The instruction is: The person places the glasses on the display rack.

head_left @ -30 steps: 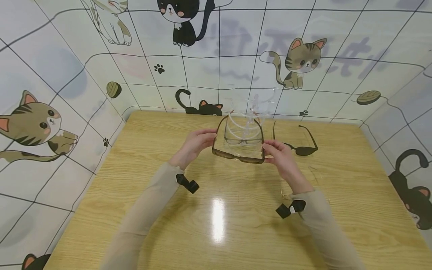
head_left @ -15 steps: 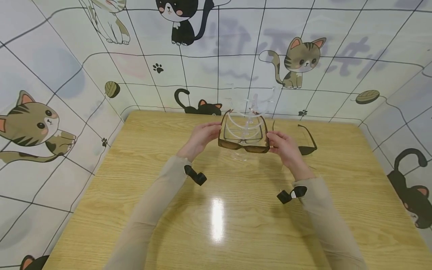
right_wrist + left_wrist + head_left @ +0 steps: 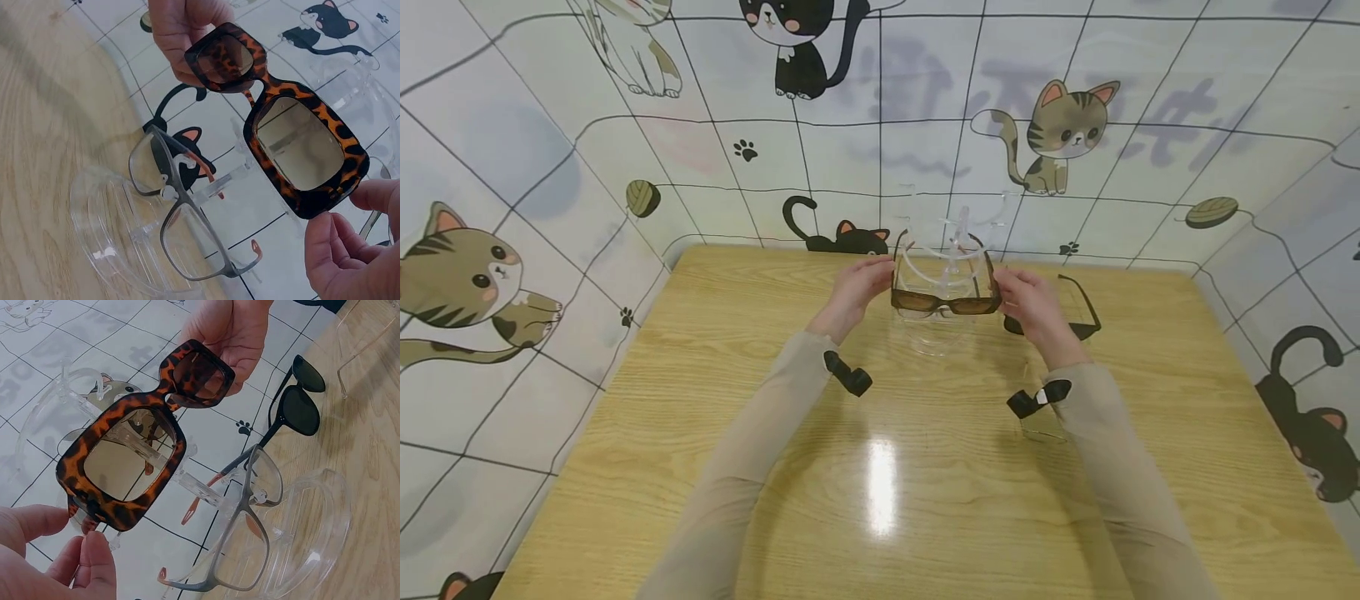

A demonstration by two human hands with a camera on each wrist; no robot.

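Observation:
Tortoiseshell sunglasses with large square lenses are held level by both hands in front of a clear display stand. My left hand pinches one temple near the hinge between thumb and fingers. At the opposite hinge, my right hand grips the other temple. In the left wrist view the temples reach back on either side of the stand's upright post. Lower on the stand sit grey-framed eyeglasses with orange temple tips, partly covered by the sunglasses in the head view.
Black sunglasses lie on the wooden table to the right of the stand, partly behind my right hand. Thin wire-framed glasses lie nearer, under my right wrist. A cat-print backdrop rises behind and at both sides.
Both hands have moved the tortoiseshell sunglasses away from me and slightly right, up to the stand's upper part. The stand's base and the grey eyeglasses have stayed in place.

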